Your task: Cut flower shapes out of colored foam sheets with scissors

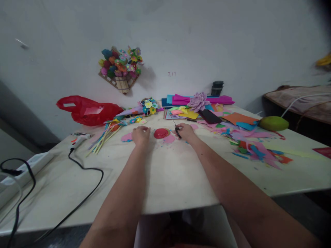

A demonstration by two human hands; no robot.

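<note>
My left hand [141, 135] is low over the table, fingers curled and closed. Whatever it may pinch is hidden or too small to see. Pink cut pieces [126, 137], with some blue by them, lie just left of that hand. My right hand [186, 133] is closed around the black handles of a pair of scissors [177, 131], whose blades point up and away to the left. Between the two hands sits a round red object [161, 133], with a pink piece [169, 139] beside it and tiny scraps around.
A glue gun [80, 140] with a black cord lies left, near a power strip [36, 163]. Behind are flower stems [104, 137], a red plastic bag [89, 112] and a phone [209, 116]. Coloured scraps [258, 151] and a green fruit [274, 123] lie right.
</note>
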